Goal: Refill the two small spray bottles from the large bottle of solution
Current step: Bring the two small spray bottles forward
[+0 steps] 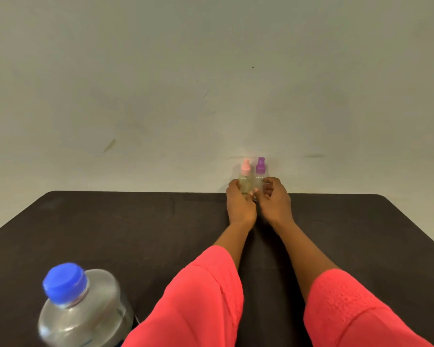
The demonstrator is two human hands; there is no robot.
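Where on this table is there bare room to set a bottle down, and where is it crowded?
Bare tabletop runs from the large bottle to the far edge, left of the left hand. More lies right of the right hand. Crowded: the far edge, where the hands grip the pink-capped bottle and purple-capped bottle.

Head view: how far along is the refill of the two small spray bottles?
Done: nothing visible. In hand: left hand grips the small clear pink-topped spray bottle, right hand the purple-topped spray bottle, both tops on. Left: large clear plastic bottle still blue-capped, so all opening and pouring.
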